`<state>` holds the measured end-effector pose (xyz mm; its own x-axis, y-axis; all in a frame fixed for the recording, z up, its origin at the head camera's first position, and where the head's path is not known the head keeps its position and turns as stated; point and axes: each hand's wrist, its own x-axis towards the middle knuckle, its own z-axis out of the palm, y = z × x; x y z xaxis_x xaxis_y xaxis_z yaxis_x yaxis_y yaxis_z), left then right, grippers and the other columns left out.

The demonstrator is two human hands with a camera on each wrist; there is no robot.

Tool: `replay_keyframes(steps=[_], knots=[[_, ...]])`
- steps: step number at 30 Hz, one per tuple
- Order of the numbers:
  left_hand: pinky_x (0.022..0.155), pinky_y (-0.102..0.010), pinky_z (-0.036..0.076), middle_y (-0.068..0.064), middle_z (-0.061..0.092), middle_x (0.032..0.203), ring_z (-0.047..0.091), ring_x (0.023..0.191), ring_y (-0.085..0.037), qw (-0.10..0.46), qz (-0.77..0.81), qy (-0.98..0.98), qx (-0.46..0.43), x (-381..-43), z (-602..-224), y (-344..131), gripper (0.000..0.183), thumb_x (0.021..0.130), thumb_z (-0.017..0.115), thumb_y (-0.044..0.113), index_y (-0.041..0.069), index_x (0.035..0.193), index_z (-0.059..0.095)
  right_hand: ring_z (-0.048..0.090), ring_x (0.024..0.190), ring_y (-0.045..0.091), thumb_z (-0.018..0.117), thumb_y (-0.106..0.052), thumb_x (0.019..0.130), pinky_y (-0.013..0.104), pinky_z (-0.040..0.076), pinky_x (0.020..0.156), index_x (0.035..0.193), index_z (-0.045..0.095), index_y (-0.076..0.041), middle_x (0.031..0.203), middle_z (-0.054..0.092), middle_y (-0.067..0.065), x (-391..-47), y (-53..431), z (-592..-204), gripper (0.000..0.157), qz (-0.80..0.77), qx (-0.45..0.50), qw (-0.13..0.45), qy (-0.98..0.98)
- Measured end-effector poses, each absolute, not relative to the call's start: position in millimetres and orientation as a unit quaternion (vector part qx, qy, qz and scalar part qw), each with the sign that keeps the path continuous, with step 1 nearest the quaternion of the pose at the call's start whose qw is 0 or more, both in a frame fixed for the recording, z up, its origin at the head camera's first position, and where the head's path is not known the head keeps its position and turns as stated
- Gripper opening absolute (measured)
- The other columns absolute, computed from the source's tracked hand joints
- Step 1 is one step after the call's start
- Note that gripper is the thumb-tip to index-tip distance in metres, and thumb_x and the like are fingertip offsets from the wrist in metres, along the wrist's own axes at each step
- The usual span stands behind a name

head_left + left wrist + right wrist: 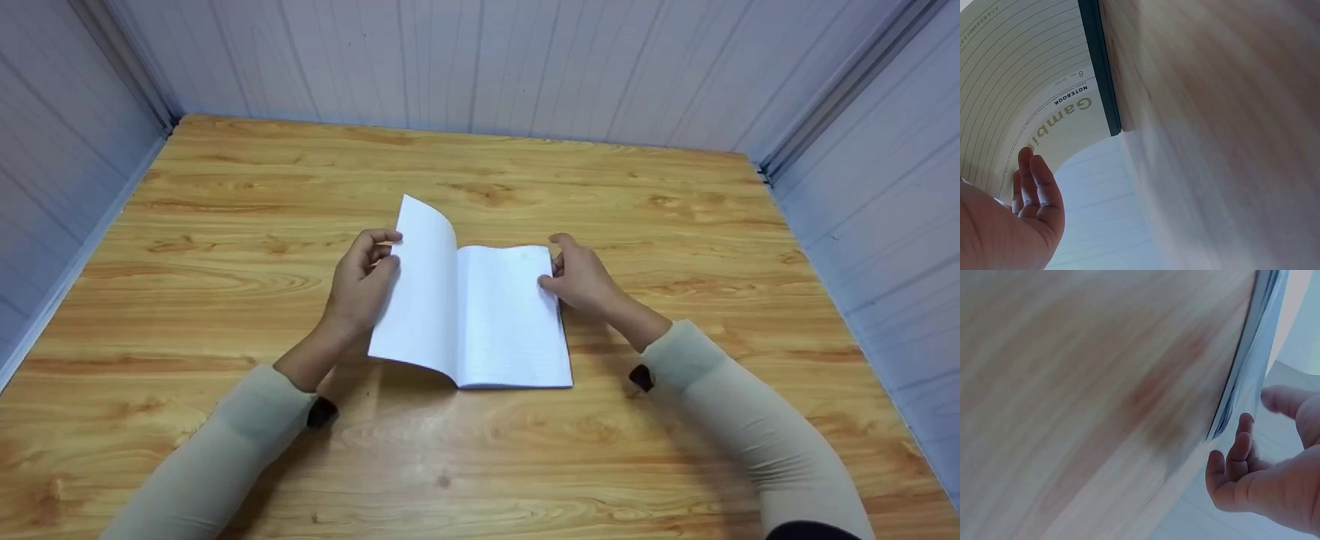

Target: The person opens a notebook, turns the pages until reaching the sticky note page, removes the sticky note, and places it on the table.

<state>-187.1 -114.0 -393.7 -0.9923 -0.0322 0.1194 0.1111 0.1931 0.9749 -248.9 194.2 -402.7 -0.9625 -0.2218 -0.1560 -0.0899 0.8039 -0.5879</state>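
A notebook (510, 322) lies spread on the table, a faintly lined white page showing on the right. Its cover (421, 292) stands raised and curved on the left, white inside. In the left wrist view the cover's outside is cream with curved lines, the printed word NOTEBOOK and a dark green spine (1100, 67). My left hand (361, 285) holds the cover's outer edge, thumb on the inner side and fingers behind. At the upper right edge of the pages, my right hand (589, 279) rests its thumb on the page, with curled fingers against the page edges.
The wood-grain table (480, 465) spreads around the notebook on all sides. White panelled walls (495, 67) border it at the back, left and right. Both forearms wear pale sleeves (240, 435) with small black pieces at the wrists.
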Motion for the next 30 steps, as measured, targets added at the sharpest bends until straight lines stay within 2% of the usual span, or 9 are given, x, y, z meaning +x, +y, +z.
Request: replay_keyframes(steps=[3, 7, 10, 15, 21, 23, 25, 27, 30], knots=[[0.079, -0.026, 0.042, -0.01, 0.059, 0.109, 0.052, 0.095, -0.019, 0.055, -0.634, -0.771, -0.024, -187.3, -393.6, -114.3, 0.03, 0.094, 0.044, 0.01, 0.007, 0.123, 0.054, 0.051, 0.076, 0.016, 0.064, -0.016, 0.088, 0.029, 0.044, 0.072, 0.145, 0.031, 0.002, 0.09, 0.056, 0.005, -248.8, 195.0, -400.6, 0.068, -0.342, -0.05, 0.109, 0.932], [0.081, -0.025, 0.04, -0.01, 0.059, 0.111, 0.05, 0.097, -0.017, 0.057, -0.635, -0.771, -0.017, -187.4, -394.1, -114.4, 0.03, 0.094, 0.044, 0.009, 0.007, 0.122, 0.054, 0.049, 0.068, 0.013, 0.06, -0.017, 0.09, 0.024, 0.041, 0.06, 0.132, 0.05, -0.002, 0.086, 0.056, 0.003, -248.5, 194.7, -398.6, 0.046, -0.381, -0.04, 0.098, 0.919], [0.08, -0.025, 0.04, -0.01, 0.058, 0.111, 0.05, 0.097, -0.017, 0.059, -0.638, -0.768, -0.017, -187.3, -394.2, -114.1, 0.03, 0.094, 0.045, 0.009, 0.006, 0.122, 0.054, 0.049, 0.064, 0.013, 0.058, -0.015, 0.092, 0.023, 0.041, 0.056, 0.122, 0.057, -0.006, 0.088, 0.056, 0.005, -247.4, 193.7, -397.4, 0.031, -0.401, -0.06, 0.079, 0.911], [0.08, -0.027, 0.04, -0.009, 0.057, 0.11, 0.05, 0.096, -0.018, 0.057, -0.639, -0.766, -0.022, -186.8, -394.0, -114.0, 0.029, 0.094, 0.045, 0.01, 0.006, 0.122, 0.053, 0.056, 0.079, 0.021, 0.056, -0.015, 0.094, 0.027, 0.046, 0.065, 0.122, 0.057, -0.008, 0.102, 0.06, 0.009, -243.7, 189.5, -395.0, 0.029, -0.432, -0.118, 0.046, 0.893], [0.08, -0.026, 0.041, -0.01, 0.057, 0.11, 0.05, 0.096, -0.018, 0.056, -0.64, -0.766, -0.024, -187.3, -394.9, -114.6, 0.029, 0.094, 0.044, 0.01, 0.006, 0.122, 0.053, 0.051, 0.064, 0.017, 0.054, -0.025, 0.098, 0.026, 0.043, 0.061, 0.127, 0.057, -0.015, 0.114, 0.061, 0.009, -234.8, 182.7, -391.2, 0.031, -0.454, -0.185, 0.053, 0.87], [0.08, -0.026, 0.041, -0.009, 0.057, 0.11, 0.05, 0.096, -0.018, 0.056, -0.64, -0.766, -0.025, -187.5, -394.9, -114.5, 0.029, 0.095, 0.044, 0.01, 0.006, 0.122, 0.052, 0.055, 0.074, 0.016, 0.052, -0.025, 0.099, 0.027, 0.044, 0.065, 0.129, 0.057, -0.015, 0.118, 0.061, 0.009, -232.4, 179.5, -390.6, 0.032, -0.454, -0.205, 0.054, 0.865], [0.08, -0.025, 0.04, -0.009, 0.057, 0.109, 0.049, 0.096, -0.017, 0.055, -0.64, -0.766, -0.026, -187.5, -394.7, -114.3, 0.029, 0.095, 0.044, 0.01, 0.006, 0.122, 0.052, 0.058, 0.093, 0.017, 0.05, -0.023, 0.1, 0.029, 0.045, 0.073, 0.13, 0.058, -0.015, 0.125, 0.06, 0.008, -230.4, 176.1, -390.1, 0.032, -0.451, -0.22, 0.055, 0.863], [0.08, -0.025, 0.041, -0.009, 0.057, 0.108, 0.05, 0.095, -0.018, 0.055, -0.64, -0.766, -0.026, -187.7, -394.3, -114.1, 0.029, 0.095, 0.044, 0.01, 0.006, 0.122, 0.052, 0.055, 0.111, 0.018, 0.048, -0.021, 0.1, 0.032, 0.045, 0.081, 0.131, 0.058, -0.016, 0.129, 0.058, 0.008, -228.7, 172.7, -390.0, 0.033, -0.444, -0.232, 0.06, 0.863], [0.079, -0.025, 0.041, -0.009, 0.057, 0.107, 0.051, 0.094, -0.017, 0.052, -0.638, -0.768, -0.025, -188.2, -393.8, -113.7, 0.029, 0.095, 0.044, 0.011, 0.006, 0.123, 0.052, 0.057, 0.107, 0.022, 0.047, -0.019, 0.1, 0.034, 0.046, 0.082, 0.132, 0.058, -0.019, 0.129, 0.057, 0.007, -225.1, 168.4, -388.8, 0.034, -0.433, -0.24, 0.072, 0.866]])
